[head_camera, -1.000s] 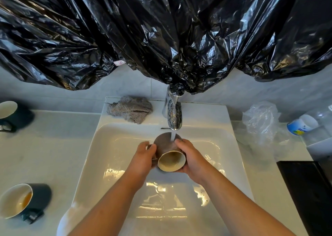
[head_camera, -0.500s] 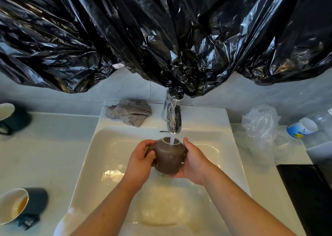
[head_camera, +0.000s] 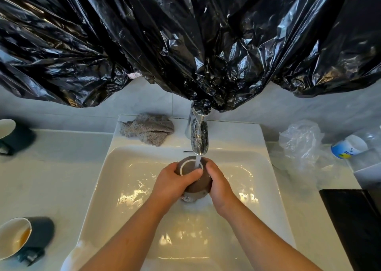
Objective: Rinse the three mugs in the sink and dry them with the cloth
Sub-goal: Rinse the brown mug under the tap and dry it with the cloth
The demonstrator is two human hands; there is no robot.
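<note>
We hold the brown glazed ceramic mug (head_camera: pixel 201 186) between both hands, right under the chrome tap (head_camera: pixel 199 134) and over the middle of the white ceramic sink (head_camera: pixel 115 178). It is turned bottom up. The pale ring of its foot faces up and away from us towards the spout, and its mouth points down and back towards our wrists, so its long axis leans along that line. The stream of water (head_camera: pixel 198 160) lands on the foot.

Our left hand (head_camera: pixel 175 180) wraps the left side with one digit laid across the foot ring, and our right hand (head_camera: pixel 218 182) curls round the right side. Both grip the mug, and its handle is hidden.

The crumpled grey terry cloth (head_camera: pixel 147 129) lies on the sink's back ledge, beyond the left hand and just left of the tap, so we judge the left hand the nearer one for fetching it.

Well to the left of that hand, on the white bench (head_camera: pixel 51 178), stand a dark mug with brown dregs (head_camera: pixel 39 233) and, farther off, a second dark mug (head_camera: pixel 18 138), both seemingly unrinsed.
</note>
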